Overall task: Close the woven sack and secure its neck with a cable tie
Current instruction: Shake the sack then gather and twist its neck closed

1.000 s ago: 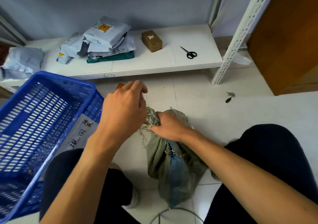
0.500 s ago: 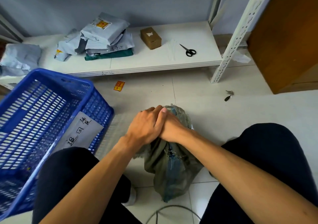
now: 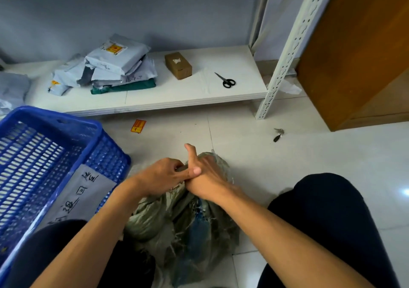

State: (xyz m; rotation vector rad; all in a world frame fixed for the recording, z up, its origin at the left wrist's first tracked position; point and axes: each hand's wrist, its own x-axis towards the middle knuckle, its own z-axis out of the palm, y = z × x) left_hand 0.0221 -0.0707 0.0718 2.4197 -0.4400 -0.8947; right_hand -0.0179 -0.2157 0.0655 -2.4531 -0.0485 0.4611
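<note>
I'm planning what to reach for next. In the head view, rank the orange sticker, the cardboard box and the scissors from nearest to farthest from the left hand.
From the left hand:
1. Orange sticker, on the floor just ahead.
2. Cardboard box, mid-shelf.
3. Scissors, on the shelf, farther right.

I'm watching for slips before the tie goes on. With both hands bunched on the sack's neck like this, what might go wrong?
1. No cable tie is visible; if either hand, left hand or right hand, lets go to fetch one, the gathered neck of the sack may spring open.
2. The weave looks frayed, so loose strands might snag in a tie.
3. The scissors lie on the shelf, away from the hands, for any trimming.
</note>
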